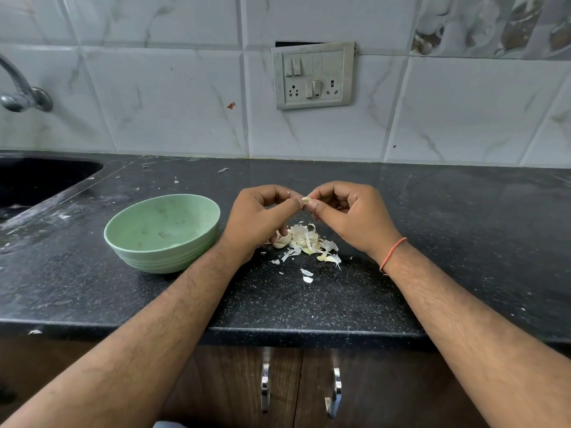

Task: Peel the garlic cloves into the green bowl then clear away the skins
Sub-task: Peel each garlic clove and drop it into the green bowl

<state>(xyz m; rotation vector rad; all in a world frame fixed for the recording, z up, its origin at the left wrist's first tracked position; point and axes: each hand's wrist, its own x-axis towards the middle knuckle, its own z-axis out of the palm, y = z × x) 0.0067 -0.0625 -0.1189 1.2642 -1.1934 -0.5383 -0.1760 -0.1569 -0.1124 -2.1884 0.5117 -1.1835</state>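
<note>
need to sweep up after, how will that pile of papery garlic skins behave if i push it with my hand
The pile of thin, white, papery garlic skins probably weighs almost nothing; stray flakes already lie scattered across the black speckled stone counter. The curled strips look floppy, so they would likely crumple and scatter rather than slide together.

wall: white marble-look tiles [173,97], grey switch panel [313,76] upper centre
left edge: chrome tap [21,91], dark sink [37,180]
bottom: brown wooden cabinet doors [386,393], speckled black stone counter [463,230] above
</note>
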